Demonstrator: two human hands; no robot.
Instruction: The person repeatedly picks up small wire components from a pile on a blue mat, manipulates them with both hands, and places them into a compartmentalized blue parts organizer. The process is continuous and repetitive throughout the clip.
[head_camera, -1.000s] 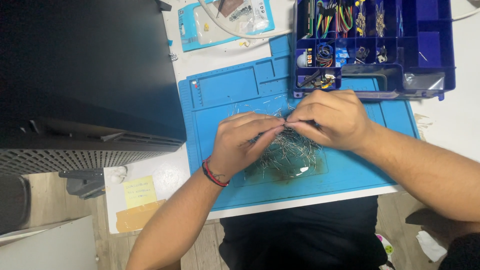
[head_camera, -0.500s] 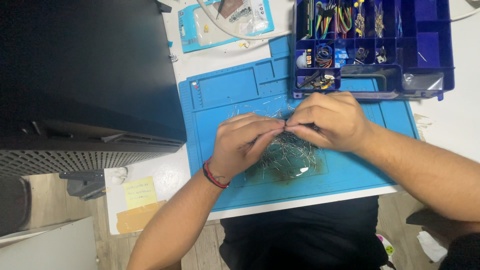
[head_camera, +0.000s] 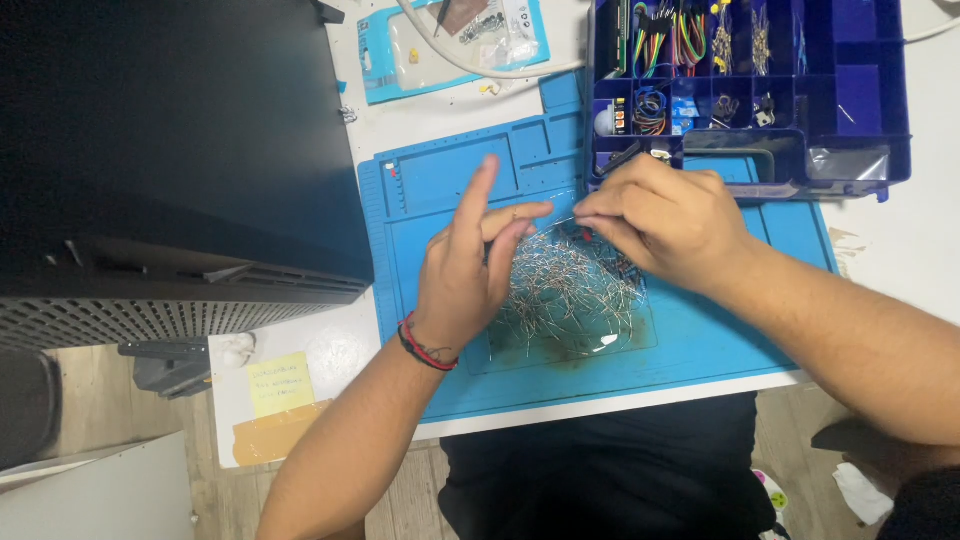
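Thin silvery wire leads: the pile of small components (head_camera: 570, 290) lies mid-frame on my blue silicone mat (head_camera: 440, 180). They look light, springy, easily bent, so I take one by its lead. My right hand (head_camera: 665, 215) pinches one; my left hand (head_camera: 470, 270) is released, fingers spread.

A blue mat (head_camera: 700, 350) covers the white table (head_camera: 900, 250). At its centre lies a heap of thin wire-legged parts (head_camera: 570, 295). The left hand (head_camera: 465, 280), at nine o'clock of the heap, has its fingers (head_camera: 480, 195) spread upward. The right hand (head_camera: 665, 220), at one o'clock, pinches one part. A blue parts box (head_camera: 860, 110) sits at twelve o'clock.
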